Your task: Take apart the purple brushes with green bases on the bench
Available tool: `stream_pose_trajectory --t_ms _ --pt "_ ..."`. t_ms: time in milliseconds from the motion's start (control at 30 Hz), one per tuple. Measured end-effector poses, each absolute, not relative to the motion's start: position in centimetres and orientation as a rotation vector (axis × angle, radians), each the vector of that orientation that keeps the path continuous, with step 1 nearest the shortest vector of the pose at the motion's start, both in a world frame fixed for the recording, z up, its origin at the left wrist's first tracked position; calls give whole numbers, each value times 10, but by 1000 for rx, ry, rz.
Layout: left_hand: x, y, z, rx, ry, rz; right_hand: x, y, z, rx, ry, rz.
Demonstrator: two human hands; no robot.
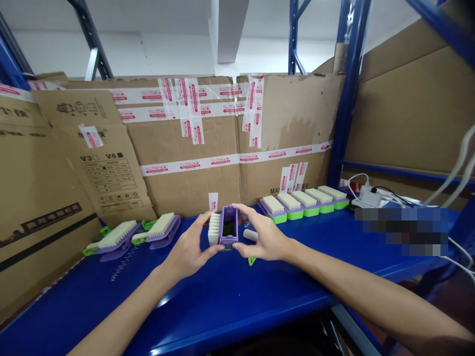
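Observation:
Between my two hands, above the blue shelf, is a scrub brush with pale bristles facing left and a hollow purple housing whose open side faces me. My left hand closes its fingers and thumb on the bristle side. From the other side my right hand grips the housing at its top and bottom edges. Beside the right fingers lies a grey cylindrical piece, partly covered by that hand. A small green part shows just below it.
On the blue shelf, several purple-and-green brushes stand bristles up at the back right. Two brushes with green handles lie at left, near a thin coiled spring. Cardboard walls the back. White cables and a plug lie right.

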State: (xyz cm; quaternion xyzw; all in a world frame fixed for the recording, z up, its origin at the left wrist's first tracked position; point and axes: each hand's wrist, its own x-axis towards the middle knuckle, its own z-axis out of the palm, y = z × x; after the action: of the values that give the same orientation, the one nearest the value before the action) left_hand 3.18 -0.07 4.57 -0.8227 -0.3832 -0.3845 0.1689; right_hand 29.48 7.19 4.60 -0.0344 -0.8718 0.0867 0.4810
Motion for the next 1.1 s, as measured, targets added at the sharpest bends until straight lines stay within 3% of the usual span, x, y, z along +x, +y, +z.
stream_pose_trajectory --t_ms 233,667,1100 --pt "27 -3 51 -2314 -925 -1138 293 61 47 3 -2106 166" --pt "29 1 53 -2365 -1078 -973 294 70 44 -102 -2250 212" --pt "26 5 48 -2308 -995 -1035 296 71 47 -56 -2204 231"
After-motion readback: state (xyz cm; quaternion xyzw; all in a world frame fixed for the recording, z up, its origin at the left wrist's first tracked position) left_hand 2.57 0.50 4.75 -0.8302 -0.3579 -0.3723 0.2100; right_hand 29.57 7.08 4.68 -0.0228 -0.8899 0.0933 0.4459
